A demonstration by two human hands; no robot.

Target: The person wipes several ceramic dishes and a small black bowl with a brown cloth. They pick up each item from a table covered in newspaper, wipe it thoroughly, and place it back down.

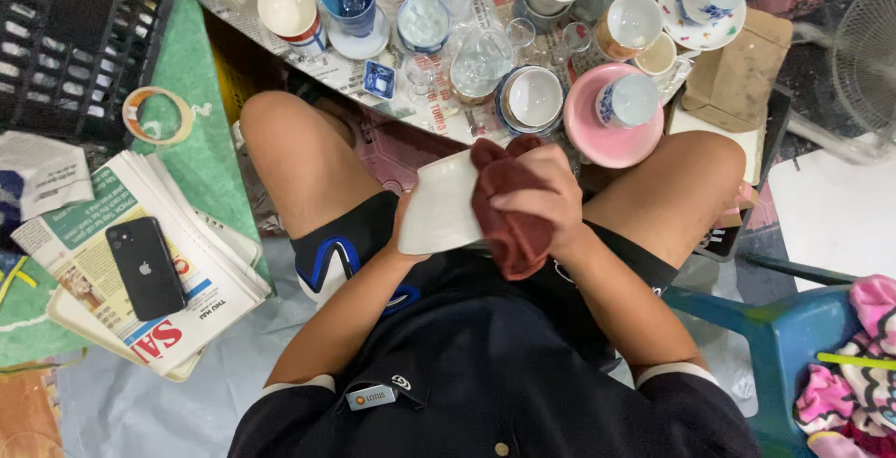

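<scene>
Two hands on one white cup: left hand cradling, right hand clutching maroon cloth.

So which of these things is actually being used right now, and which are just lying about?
In use:
left hand holding the white cup
right hand pressing the dark red cloth on it

Lying about:
black phone on the newspaper stack
tape roll
black crate
pink plate
blue plastic chair
</scene>
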